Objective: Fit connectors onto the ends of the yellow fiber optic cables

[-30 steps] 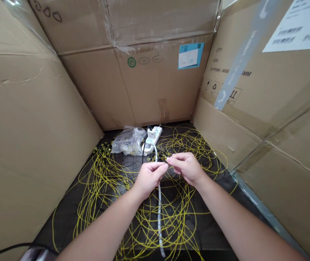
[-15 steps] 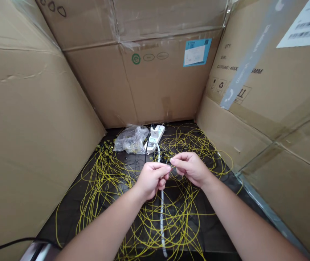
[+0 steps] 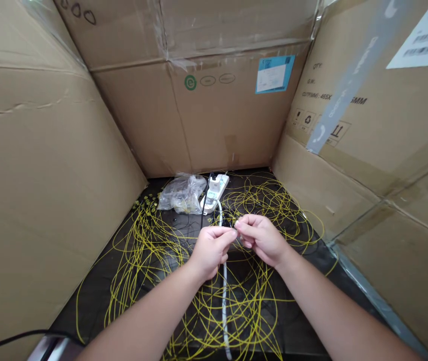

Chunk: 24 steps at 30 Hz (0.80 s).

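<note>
My left hand (image 3: 212, 250) is closed in a pinch, thumb against forefinger. A thin yellow cable (image 3: 184, 236) runs in from the left and meets it. Fingertip to fingertip with it, my right hand (image 3: 261, 238) is also pinched closed; what lies between its fingers is too small to make out. Beneath both hands spreads a loose tangle of yellow cables (image 3: 139, 250) on a dark surface (image 3: 292, 326). Behind the hands, a white power strip (image 3: 216, 190) holds a plug, and a thick white cord (image 3: 224, 301) passes under the hands toward me.
A crumpled clear plastic bag (image 3: 182, 193) lies left of the power strip. Large cardboard boxes wall in the surface at the left (image 3: 48, 175), back (image 3: 217, 130) and right (image 3: 417, 240). A black cord (image 3: 18, 335) crosses the lower left corner.
The fingertips of both hands have come slightly closer together, and my right hand's fingers have curled in. The view has shifted a little; the cables lie as before.
</note>
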Motion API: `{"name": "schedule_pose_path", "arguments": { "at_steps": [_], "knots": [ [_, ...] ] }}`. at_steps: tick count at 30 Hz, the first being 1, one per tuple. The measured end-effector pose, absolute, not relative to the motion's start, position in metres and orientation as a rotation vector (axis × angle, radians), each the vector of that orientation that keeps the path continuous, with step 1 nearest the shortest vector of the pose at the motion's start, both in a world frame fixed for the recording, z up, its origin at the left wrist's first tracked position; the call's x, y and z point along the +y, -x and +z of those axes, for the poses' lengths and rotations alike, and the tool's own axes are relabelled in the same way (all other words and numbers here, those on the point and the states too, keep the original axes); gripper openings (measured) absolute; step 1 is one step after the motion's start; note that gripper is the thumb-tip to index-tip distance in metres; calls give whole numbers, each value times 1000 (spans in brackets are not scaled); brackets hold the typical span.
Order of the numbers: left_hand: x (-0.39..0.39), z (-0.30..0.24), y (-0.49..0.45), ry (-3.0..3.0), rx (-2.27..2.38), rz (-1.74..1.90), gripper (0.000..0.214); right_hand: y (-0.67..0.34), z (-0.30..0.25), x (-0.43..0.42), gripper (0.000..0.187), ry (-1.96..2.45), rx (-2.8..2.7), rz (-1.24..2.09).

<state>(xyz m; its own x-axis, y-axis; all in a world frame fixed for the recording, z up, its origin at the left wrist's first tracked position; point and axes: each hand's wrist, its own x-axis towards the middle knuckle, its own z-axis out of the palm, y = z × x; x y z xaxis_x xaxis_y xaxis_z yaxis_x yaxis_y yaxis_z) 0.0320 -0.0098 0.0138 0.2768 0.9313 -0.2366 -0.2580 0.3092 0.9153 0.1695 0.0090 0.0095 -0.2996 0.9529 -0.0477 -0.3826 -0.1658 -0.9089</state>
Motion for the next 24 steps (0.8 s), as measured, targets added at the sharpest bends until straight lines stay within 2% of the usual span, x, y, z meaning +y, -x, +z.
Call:
{"name": "schedule_pose_path", "arguments": {
  "at_steps": [8,11,16,20,24],
  "knots": [
    [-14,12,-30,-1199,963,951,27,-183,11,17,28,790,-872,1678],
    [-18,18,-27,-1414,893,828,31,-188,8,22,28,1043,-955,1391],
    [-19,22,-26,-1578,723,744,34,-189,-4,25,25,1384,-1535,683],
    [-18,21,-26,-1578,715,716,34,-188,-11,26,18,1455,-1809,429],
    [-19,20,-26,-1558,739,722,34,-187,-15,28,16,1402,-1967,346]
  ]
}}
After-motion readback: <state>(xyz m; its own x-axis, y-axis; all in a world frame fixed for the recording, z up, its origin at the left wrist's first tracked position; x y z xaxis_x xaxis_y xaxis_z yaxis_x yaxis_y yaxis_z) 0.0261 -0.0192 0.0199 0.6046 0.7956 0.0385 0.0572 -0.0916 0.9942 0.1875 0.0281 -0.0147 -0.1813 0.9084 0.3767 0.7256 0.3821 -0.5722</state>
